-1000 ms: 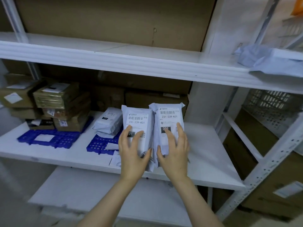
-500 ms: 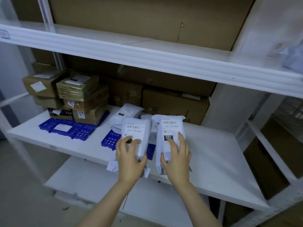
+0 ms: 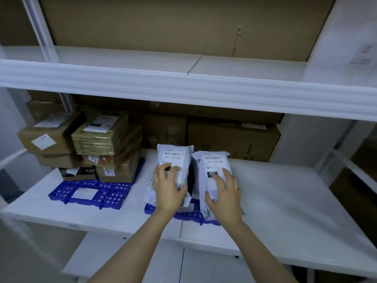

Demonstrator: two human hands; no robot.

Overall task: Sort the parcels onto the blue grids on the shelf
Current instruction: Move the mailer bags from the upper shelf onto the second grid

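A person's left hand [image 3: 169,188] and right hand [image 3: 224,198] are each gripping a white mailer parcel, fingers spread over the label and thumb wrapping the edge. The left parcel [image 3: 175,158] and right parcel [image 3: 216,161] are standing side by side, tilted back, over a blue grid [image 3: 206,221] at the middle shelf's [image 3: 285,201] front. Taped cardboard boxes [image 3: 106,139] are sitting stacked on a second blue grid [image 3: 114,193] to the left.

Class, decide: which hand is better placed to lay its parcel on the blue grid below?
Probably left: the left hand holds the left parcel over the blue grid; the right parcel, in the right hand, reaches past the grid's right edge.
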